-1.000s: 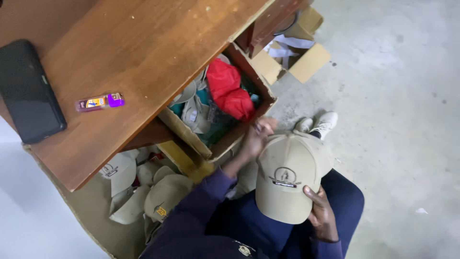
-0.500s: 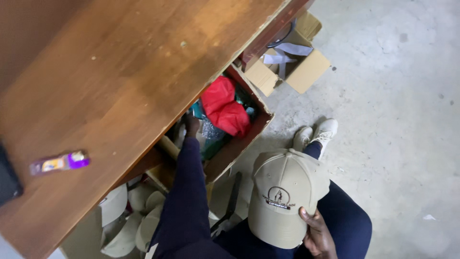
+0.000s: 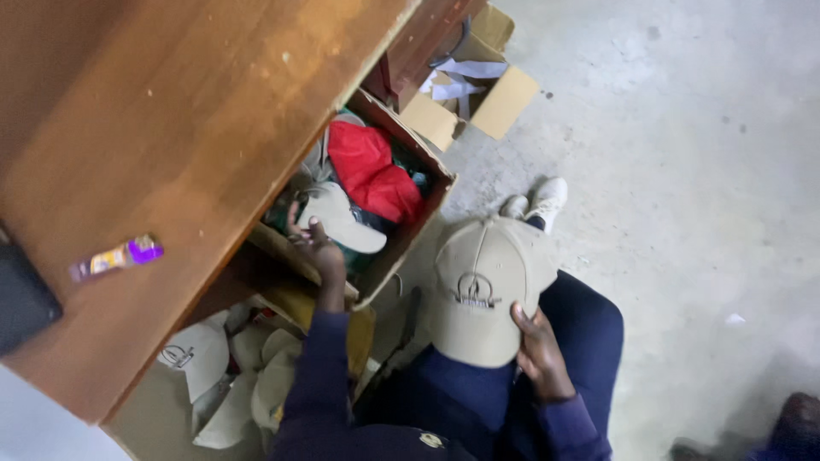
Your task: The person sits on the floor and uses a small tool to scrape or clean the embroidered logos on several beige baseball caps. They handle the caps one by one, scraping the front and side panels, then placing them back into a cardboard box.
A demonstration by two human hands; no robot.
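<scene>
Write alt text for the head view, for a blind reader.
Seen from above, a seated person's right hand holds a beige cap on their lap while the left hand grips another beige cap in a cardboard box under a wooden table. A red cloth lies in the box; more caps are piled below.

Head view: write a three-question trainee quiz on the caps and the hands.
1. True or false: the right hand holds a beige cap on the lap.
2. The left hand reaches into: A) the floor carton B) the box under the table C) a pocket
3. What colour is the cloth in that box?

Key: 1 true; 2 B; 3 red.
</scene>
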